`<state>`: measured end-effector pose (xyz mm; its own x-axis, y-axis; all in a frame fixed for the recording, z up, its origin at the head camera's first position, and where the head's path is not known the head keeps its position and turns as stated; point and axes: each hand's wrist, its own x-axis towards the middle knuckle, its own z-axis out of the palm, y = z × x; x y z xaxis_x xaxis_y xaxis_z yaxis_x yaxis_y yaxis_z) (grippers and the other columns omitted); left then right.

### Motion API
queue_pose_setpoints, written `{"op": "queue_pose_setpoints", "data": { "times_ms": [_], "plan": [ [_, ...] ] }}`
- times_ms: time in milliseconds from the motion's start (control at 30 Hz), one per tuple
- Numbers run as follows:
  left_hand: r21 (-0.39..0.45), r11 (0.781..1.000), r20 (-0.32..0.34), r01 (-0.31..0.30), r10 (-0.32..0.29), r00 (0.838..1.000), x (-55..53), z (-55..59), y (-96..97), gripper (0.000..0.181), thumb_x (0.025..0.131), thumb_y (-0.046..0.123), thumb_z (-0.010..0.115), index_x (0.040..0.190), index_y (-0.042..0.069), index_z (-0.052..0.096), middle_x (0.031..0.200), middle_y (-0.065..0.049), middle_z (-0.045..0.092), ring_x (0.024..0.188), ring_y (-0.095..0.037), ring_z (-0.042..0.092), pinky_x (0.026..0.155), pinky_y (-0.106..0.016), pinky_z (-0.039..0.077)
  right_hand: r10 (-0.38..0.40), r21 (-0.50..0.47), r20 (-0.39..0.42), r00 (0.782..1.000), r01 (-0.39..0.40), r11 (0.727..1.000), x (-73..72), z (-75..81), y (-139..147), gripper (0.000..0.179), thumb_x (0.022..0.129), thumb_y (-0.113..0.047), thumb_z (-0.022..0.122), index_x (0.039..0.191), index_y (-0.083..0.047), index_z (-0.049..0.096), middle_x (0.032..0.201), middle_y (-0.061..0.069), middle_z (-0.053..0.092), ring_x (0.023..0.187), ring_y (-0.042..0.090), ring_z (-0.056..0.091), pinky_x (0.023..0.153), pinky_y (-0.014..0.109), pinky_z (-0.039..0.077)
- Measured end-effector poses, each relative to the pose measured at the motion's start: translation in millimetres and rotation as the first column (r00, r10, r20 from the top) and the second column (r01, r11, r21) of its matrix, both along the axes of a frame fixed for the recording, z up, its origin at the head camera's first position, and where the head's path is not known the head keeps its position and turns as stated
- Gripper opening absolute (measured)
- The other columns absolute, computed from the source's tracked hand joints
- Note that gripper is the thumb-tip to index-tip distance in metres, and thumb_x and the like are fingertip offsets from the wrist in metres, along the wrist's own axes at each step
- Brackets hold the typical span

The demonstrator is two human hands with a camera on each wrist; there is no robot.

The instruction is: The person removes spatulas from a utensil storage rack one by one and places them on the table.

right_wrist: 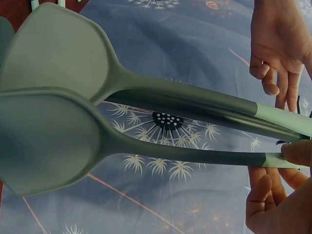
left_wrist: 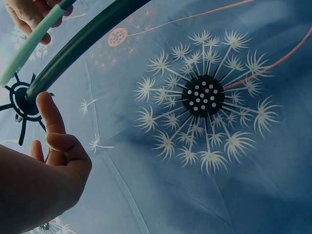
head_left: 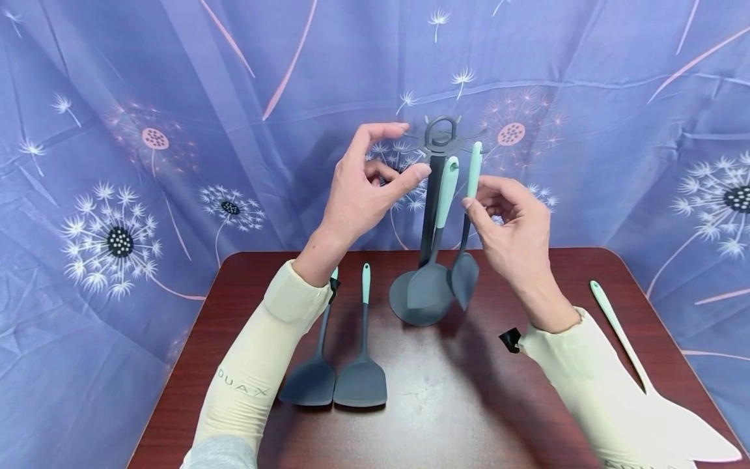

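A dark utensil stand [head_left: 431, 215] with a round base and a ring of hooks [head_left: 441, 144] on top stands upright at the table's back. One grey spatula [head_left: 431, 286] with a mint handle hangs at its front. My right hand [head_left: 515, 234] pinches the mint handle of a second spatula [right_wrist: 48, 139] between thumb and fingers. That spatula hangs blade down just right of the stand, its handle tip near the hooks. My left hand [head_left: 369, 176] is at the stand's left, thumb and index finger stretched toward the hooks; whether they touch is unclear.
Two grey turners, a left one [head_left: 310, 381] and a right one [head_left: 362, 381], lie side by side on the brown table [head_left: 433, 417]. Beside my right sleeve lies another mint-handled utensil [head_left: 618, 326], washed out by glare. A blue patterned curtain [head_left: 328, 65] hangs behind.
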<state>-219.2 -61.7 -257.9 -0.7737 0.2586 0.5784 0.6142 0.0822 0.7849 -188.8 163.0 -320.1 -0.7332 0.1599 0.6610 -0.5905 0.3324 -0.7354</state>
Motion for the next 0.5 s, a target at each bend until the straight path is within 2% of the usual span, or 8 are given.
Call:
{"op": "queue_pose_setpoints", "data": {
  "times_ms": [500],
  "plan": [
    [0.005,1.000,-0.003,-0.001,0.001,1.000,0.4,-1.0,0.5,0.052,0.094,0.013,0.082,0.138,0.005,0.056,0.144,0.004,0.062,0.075,-0.027,0.070,0.060,-0.031,0.043,-0.004,-0.012,-0.007,1.000,0.004,1.000,2.8,0.9,5.2,0.023,0.094,0.002,0.078,0.116,-0.002,0.079,0.090,-0.002,0.072,0.076,0.012,0.066,0.068,0.019,0.049]
  ]
}}
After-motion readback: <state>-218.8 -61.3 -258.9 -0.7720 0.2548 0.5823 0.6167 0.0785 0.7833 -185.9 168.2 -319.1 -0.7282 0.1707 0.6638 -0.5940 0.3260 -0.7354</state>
